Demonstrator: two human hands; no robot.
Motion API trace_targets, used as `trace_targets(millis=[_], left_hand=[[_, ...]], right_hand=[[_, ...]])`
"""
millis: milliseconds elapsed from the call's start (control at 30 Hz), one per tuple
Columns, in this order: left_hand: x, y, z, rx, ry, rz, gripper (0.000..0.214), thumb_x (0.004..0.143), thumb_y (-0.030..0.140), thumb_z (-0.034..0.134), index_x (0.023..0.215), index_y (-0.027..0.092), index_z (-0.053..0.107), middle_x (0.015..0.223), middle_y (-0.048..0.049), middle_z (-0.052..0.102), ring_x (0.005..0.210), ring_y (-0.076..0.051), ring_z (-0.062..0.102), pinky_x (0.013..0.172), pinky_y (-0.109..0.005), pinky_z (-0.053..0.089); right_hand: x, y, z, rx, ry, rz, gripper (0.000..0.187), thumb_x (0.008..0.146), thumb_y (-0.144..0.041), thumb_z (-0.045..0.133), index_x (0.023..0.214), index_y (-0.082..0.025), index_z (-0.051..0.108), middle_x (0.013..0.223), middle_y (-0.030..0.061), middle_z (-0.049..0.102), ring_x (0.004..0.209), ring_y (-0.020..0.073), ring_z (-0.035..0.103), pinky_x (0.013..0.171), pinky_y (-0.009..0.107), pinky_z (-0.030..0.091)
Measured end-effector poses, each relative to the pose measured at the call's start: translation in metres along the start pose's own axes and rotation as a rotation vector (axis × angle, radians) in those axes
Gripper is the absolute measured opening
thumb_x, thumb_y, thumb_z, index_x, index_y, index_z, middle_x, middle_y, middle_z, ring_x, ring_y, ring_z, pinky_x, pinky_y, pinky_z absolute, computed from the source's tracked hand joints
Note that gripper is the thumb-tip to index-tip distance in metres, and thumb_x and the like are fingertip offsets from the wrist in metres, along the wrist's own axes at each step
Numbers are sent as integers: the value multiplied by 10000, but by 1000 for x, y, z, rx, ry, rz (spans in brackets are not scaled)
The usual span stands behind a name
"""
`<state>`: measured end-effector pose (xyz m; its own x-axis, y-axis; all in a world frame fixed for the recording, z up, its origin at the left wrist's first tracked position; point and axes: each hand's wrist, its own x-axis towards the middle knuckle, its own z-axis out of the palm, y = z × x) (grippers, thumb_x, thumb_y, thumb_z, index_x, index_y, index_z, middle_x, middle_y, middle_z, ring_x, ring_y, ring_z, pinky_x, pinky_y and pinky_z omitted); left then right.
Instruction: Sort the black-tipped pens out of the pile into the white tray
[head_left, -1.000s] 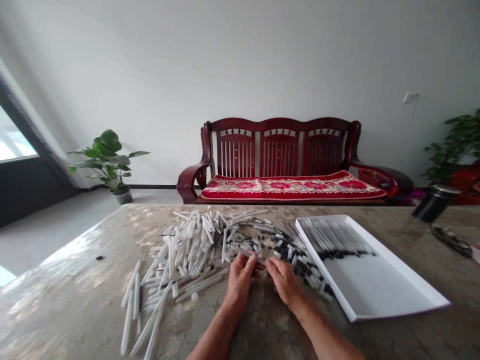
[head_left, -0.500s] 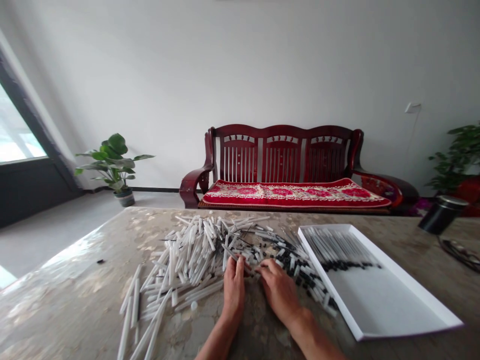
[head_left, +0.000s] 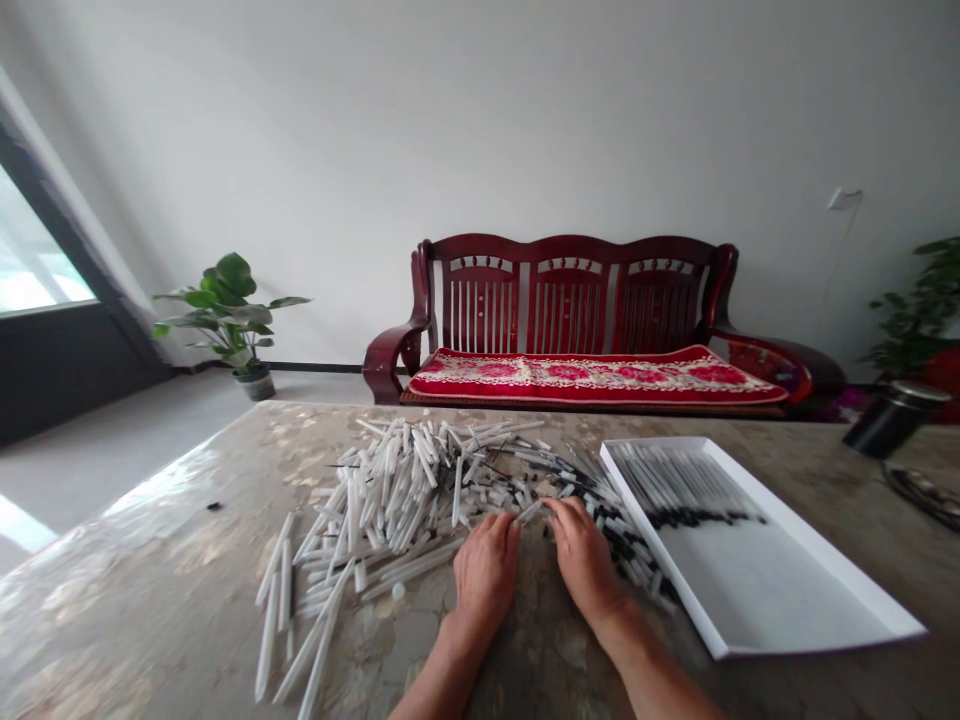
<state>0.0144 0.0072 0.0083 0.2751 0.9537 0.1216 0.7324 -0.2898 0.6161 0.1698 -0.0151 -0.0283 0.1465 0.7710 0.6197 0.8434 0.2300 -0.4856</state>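
A heap of white pen barrels [head_left: 390, 490] and loose black-tipped pen parts [head_left: 592, 510] covers the middle of the marble table [head_left: 150, 580]. My left hand [head_left: 486, 572] and my right hand [head_left: 583, 560] rest side by side at the heap's near edge, backs up, fingers curled. Between their fingertips they pinch one white pen piece [head_left: 529, 513]. A white tray [head_left: 757, 590] lies just right of my right hand, with a row of assembled pens [head_left: 679, 485] at its far end.
A black cylindrical container [head_left: 892, 418] and a dark object [head_left: 926, 492] lie at the table's far right. Beyond the table stand a red wooden bench [head_left: 577, 320] with a floral cushion and a potted plant [head_left: 229, 315] on the floor.
Both hands dipped into the heap's edge half a second ago, then drew slightly apart; now a white pen piece is pinched between them. The view shifted a little.
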Motion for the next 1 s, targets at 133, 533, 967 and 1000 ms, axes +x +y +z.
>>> trace_targets(millis=[133, 533, 967, 1000], left_hand=[[1, -4, 0, 100, -8, 52, 325, 964, 359, 378, 1011, 295, 693, 954, -18, 719, 938, -195, 646, 756, -267, 422], [-1, -13, -3, 48, 4, 133, 327, 948, 360, 410, 978, 279, 726, 912, -33, 711, 940, -221, 624, 803, -314, 430], [0, -15, -6, 45, 4, 133, 280, 929, 335, 464, 985, 299, 736, 882, -24, 707, 906, -214, 622, 781, -307, 445], [0, -15, -7, 47, 7, 134, 276, 925, 330, 471, 983, 300, 739, 877, -24, 708, 902, -213, 623, 780, -306, 446]], right_hand=[[1, 6, -3, 82, -18, 6, 302, 939, -124, 409, 1104, -234, 636, 998, 70, 664, 970, 202, 645, 848, 354, 546], [2, 4, -12, 184, -76, -38, 313, 929, -115, 413, 1066, -232, 668, 970, 68, 651, 929, 189, 646, 826, 320, 552], [0, 13, -11, 284, -84, -2, 254, 930, -165, 462, 1015, -220, 694, 942, 73, 672, 887, 181, 664, 784, 272, 556], [0, 13, -11, 292, -77, -3, 245, 932, -172, 467, 1010, -221, 694, 941, 72, 679, 887, 180, 667, 790, 271, 556]])
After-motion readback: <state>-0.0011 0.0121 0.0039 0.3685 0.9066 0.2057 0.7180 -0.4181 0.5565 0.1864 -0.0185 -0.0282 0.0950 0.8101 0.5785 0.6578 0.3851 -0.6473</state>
